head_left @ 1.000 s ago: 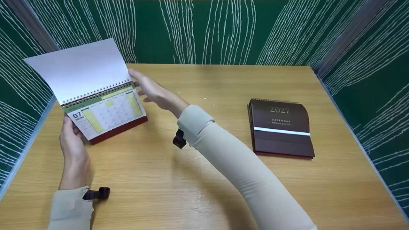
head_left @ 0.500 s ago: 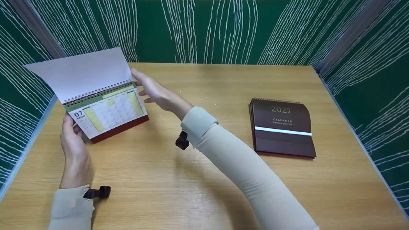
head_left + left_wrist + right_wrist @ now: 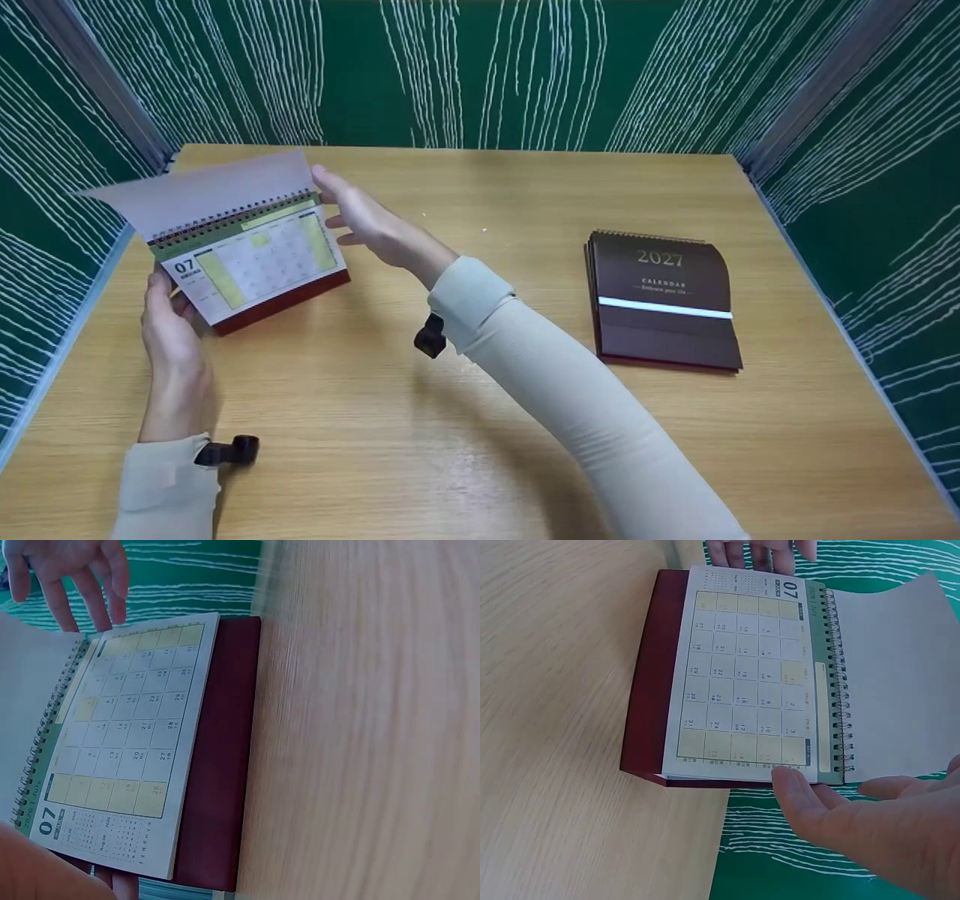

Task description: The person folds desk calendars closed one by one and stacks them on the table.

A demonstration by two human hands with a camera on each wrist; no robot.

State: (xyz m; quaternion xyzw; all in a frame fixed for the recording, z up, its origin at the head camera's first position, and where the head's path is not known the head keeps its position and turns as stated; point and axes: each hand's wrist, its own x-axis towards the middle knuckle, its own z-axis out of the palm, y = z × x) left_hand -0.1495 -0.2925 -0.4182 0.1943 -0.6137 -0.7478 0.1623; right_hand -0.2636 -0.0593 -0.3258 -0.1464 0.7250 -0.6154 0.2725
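A spiral-bound desk calendar, its July page facing me above a dark red base, stands at the table's left. Its turned page shows a blank back and slants away behind the rings. At the calendar's left edge is my left hand, thumb along the side and fingers partly hidden behind it. My right hand is at the right edge with fingers extended. In the right wrist view, a fingertip of the right hand overlaps the calendar's side edge; the page hangs loose beyond the rings.
A second, dark brown desk calendar marked 2027, with a white band across it, lies on the right of the wooden table. Green walls with white streaks enclose the table at the back and sides.
The turned page has sunk backward and lower behind the ring binding, showing as a narrower strip. Both hands stay almost where they were beside the calendar.
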